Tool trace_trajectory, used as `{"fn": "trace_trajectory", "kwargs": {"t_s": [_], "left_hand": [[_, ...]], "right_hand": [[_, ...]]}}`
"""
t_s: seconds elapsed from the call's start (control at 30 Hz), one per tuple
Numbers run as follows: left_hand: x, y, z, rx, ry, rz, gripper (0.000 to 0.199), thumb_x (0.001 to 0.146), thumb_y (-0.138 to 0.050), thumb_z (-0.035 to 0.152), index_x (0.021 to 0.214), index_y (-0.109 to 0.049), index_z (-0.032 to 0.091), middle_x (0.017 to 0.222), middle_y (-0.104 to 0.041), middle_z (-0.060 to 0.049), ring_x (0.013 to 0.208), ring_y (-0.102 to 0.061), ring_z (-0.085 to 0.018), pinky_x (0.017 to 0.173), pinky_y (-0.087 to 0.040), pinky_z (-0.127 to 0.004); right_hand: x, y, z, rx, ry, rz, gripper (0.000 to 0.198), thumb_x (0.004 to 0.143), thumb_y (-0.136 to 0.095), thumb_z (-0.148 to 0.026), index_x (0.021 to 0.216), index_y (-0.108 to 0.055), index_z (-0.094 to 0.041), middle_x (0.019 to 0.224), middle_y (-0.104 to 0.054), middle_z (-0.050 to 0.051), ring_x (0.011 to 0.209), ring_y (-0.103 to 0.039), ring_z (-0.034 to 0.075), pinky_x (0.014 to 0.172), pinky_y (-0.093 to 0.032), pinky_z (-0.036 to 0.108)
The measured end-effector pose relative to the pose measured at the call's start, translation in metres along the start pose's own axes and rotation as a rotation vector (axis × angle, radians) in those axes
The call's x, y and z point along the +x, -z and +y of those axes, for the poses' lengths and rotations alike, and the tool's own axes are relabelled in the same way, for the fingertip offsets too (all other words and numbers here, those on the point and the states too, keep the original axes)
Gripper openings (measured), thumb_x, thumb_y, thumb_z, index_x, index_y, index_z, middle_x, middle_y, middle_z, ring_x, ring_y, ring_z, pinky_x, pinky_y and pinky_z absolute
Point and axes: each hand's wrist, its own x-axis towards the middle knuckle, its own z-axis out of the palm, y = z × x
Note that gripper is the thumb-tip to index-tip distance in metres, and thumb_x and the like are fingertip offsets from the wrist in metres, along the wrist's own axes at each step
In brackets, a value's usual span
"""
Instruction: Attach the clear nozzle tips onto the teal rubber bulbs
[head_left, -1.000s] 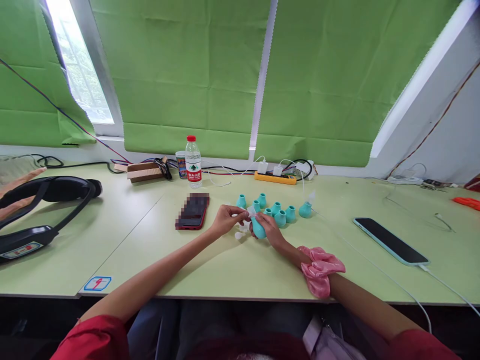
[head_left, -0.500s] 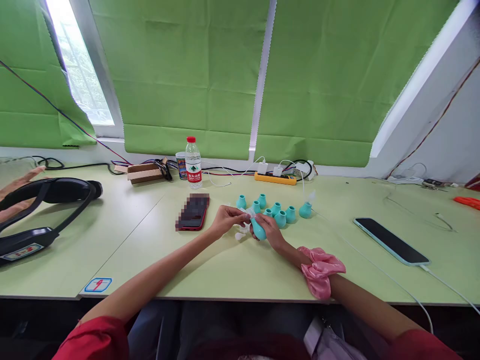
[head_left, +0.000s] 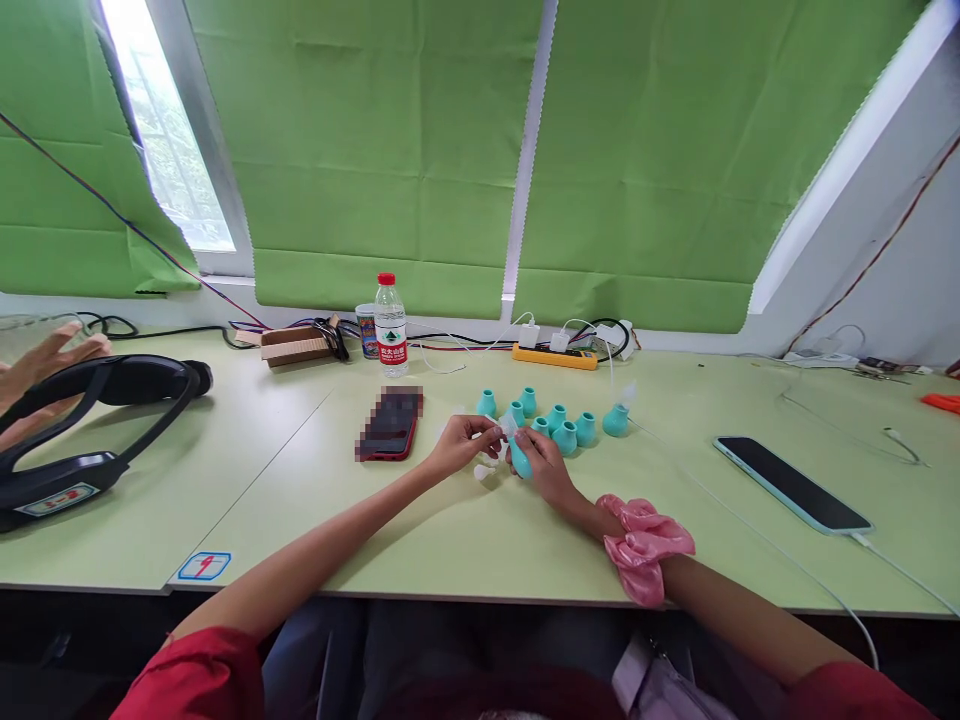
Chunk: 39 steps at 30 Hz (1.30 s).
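My right hand (head_left: 549,468) is wrapped round a pear-shaped turquoise squeeze bulb (head_left: 521,463), its mouth tilted up and to the left. At that mouth, my left hand (head_left: 462,445) pinches a small translucent white plastic nozzle (head_left: 508,425); whether it is seated in the bulb I cannot tell. Below the fingers, small white plastic pieces (head_left: 484,470) lie on the table, partly hidden. Just beyond my hands several turquoise bulbs (head_left: 565,438) stand upright with open mouths. Slightly apart on the right is a bulb (head_left: 616,421) with a translucent piece in its top.
A dark phone (head_left: 391,422) lies left of my hands, and a charging phone (head_left: 791,485) lies right. Behind stand a water bottle (head_left: 391,330), a cup (head_left: 367,332) and a yellow power strip (head_left: 555,356). At far left, another person's hands (head_left: 49,365) are behind a black headset (head_left: 105,430).
The view has shifted slightly, so everything sits a little further right. My hands keep their hold on the bulb and nozzle, with the bulb slightly more upright. The other person's hand shows more.
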Motion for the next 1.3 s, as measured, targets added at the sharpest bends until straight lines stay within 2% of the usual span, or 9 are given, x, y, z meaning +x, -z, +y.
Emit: {"fn": "trace_trajectory", "kwargs": {"t_s": [0.2, 0.4, 0.67, 0.83, 1.0, 1.07, 1.17, 1.3], "left_hand": [[-0.004, -0.009, 0.003, 0.117, -0.054, 0.262, 0.027, 0.062, -0.062, 0.037, 0.068, -0.065, 0.010, 0.065, -0.063, -0.006, 0.058, -0.056, -0.013, 0.055, -0.048, -0.023], [-0.008, -0.016, 0.008, 0.161, -0.060, 0.340, 0.027, 0.063, -0.061, 0.035, 0.074, -0.067, 0.011, 0.069, -0.064, -0.007, 0.055, -0.057, -0.013, 0.052, -0.047, -0.023], [-0.010, -0.015, 0.005, 0.361, -0.151, 0.349, 0.020, 0.067, -0.057, 0.030, 0.072, -0.065, 0.013, 0.067, -0.062, -0.005, 0.059, -0.056, -0.012, 0.054, -0.048, -0.022], [-0.009, -0.015, 0.007, 0.330, -0.127, 0.286, 0.016, 0.069, -0.054, 0.027, 0.069, -0.061, 0.012, 0.062, -0.060, -0.004, 0.057, -0.055, -0.011, 0.053, -0.047, -0.021], [-0.006, -0.010, 0.011, 0.219, -0.080, 0.232, 0.017, 0.066, -0.056, 0.028, 0.067, -0.058, 0.012, 0.062, -0.058, -0.003, 0.055, -0.054, -0.010, 0.052, -0.047, -0.020], [-0.003, -0.006, 0.012, 0.061, -0.014, 0.180, 0.020, 0.064, -0.059, 0.030, 0.066, -0.057, 0.011, 0.059, -0.056, -0.002, 0.053, -0.054, -0.009, 0.053, -0.047, -0.022], [0.000, 0.001, 0.012, -0.280, 0.155, 0.037, 0.022, 0.062, -0.062, 0.030, 0.066, -0.055, 0.010, 0.056, -0.054, -0.001, 0.051, -0.052, -0.008, 0.055, -0.046, -0.023], [0.001, 0.004, 0.012, -0.539, 0.269, -0.085, 0.019, 0.061, -0.063, 0.025, 0.061, -0.052, 0.010, 0.053, -0.048, 0.002, 0.051, -0.047, -0.005, 0.050, -0.041, -0.016]], "right_hand": [[0.002, -0.002, 0.000, -0.072, 0.027, 0.125, 0.031, 0.078, -0.038, -0.045, 0.070, -0.049, -0.018, 0.064, -0.051, 0.001, 0.059, -0.045, 0.014, 0.058, -0.036, 0.025], [0.001, -0.002, -0.002, -0.096, 0.033, 0.091, 0.030, 0.079, -0.037, -0.043, 0.070, -0.050, -0.018, 0.065, -0.052, 0.001, 0.061, -0.045, 0.014, 0.059, -0.035, 0.025], [-0.002, -0.002, -0.007, -0.120, 0.016, 0.045, 0.033, 0.080, -0.035, -0.045, 0.066, -0.048, -0.018, 0.059, -0.049, -0.001, 0.053, -0.043, 0.011, 0.053, -0.034, 0.024], [0.000, -0.001, -0.008, -0.103, 0.015, 0.023, 0.034, 0.079, -0.035, -0.046, 0.064, -0.047, -0.018, 0.055, -0.047, -0.001, 0.050, -0.042, 0.011, 0.050, -0.035, 0.024], [0.005, 0.003, -0.008, -0.031, 0.005, 0.003, 0.032, 0.076, -0.042, -0.046, 0.064, -0.048, -0.018, 0.054, -0.049, -0.001, 0.048, -0.043, 0.010, 0.048, -0.035, 0.024], [0.008, 0.004, -0.008, 0.098, -0.081, -0.033, 0.032, 0.073, -0.044, -0.048, 0.064, -0.049, -0.018, 0.052, -0.049, -0.002, 0.043, -0.043, 0.010, 0.042, -0.033, 0.024], [0.011, 0.005, -0.010, 0.335, -0.251, -0.117, 0.031, 0.071, -0.046, -0.047, 0.066, -0.050, -0.016, 0.048, -0.050, -0.001, 0.036, -0.042, 0.010, 0.036, -0.028, 0.023], [0.012, 0.006, -0.012, 0.602, -0.439, -0.234, 0.029, 0.072, -0.044, -0.042, 0.068, -0.050, -0.014, 0.047, -0.049, -0.001, 0.036, -0.041, 0.009, 0.036, -0.025, 0.021]]}}
